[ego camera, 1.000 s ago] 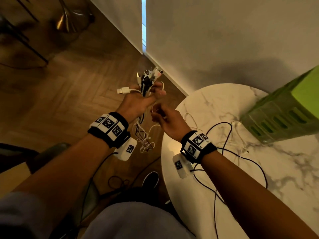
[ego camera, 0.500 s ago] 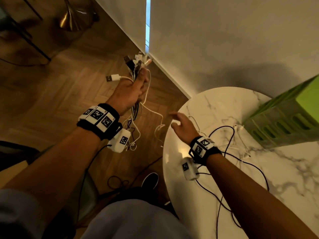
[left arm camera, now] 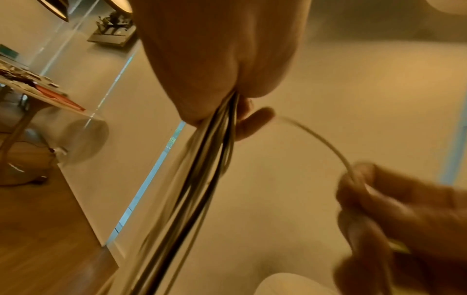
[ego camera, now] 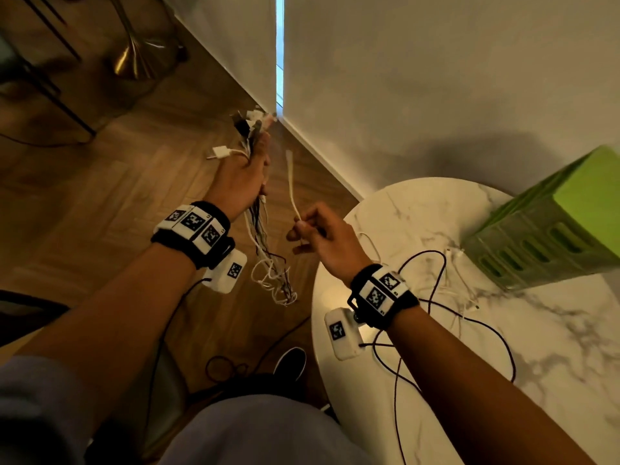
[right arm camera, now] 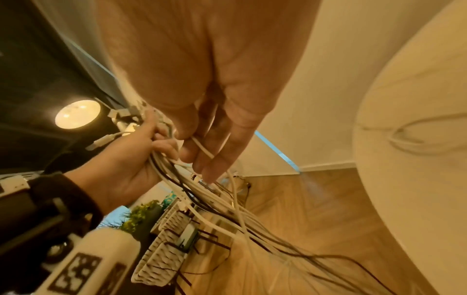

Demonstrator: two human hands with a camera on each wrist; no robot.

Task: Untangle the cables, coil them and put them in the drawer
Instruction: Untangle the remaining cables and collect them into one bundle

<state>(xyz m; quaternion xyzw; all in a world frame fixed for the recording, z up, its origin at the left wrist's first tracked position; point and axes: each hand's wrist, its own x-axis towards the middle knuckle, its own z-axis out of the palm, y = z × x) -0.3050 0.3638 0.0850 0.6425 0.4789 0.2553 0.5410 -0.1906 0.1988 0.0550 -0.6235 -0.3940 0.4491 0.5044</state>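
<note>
My left hand (ego camera: 243, 177) is raised over the wooden floor and grips a bundle of black and white cables (ego camera: 265, 250). Their plug ends (ego camera: 251, 124) stick up above the fingers, and the rest hangs in a tangle below. The right wrist view shows the same bundle (right arm camera: 202, 191) running through the left hand (right arm camera: 131, 159). My right hand (ego camera: 313, 229) pinches one white cable (ego camera: 291, 182) beside the bundle, its free end pointing up. In the left wrist view that white cable (left arm camera: 321, 141) arcs from the right hand (left arm camera: 394, 215) toward the bundle (left arm camera: 215, 155).
A round white marble table (ego camera: 553, 380) stands on the right, with loose black and white cables (ego camera: 446, 290) on it. A green slatted box (ego camera: 550, 229) sits at its far edge. A wall runs behind. A chair base and legs stand far left.
My right hand went down toward the table with fingers spread, then came back up pinching a white cable beside the bundle. The left hand lifted the bundle higher and further away.
</note>
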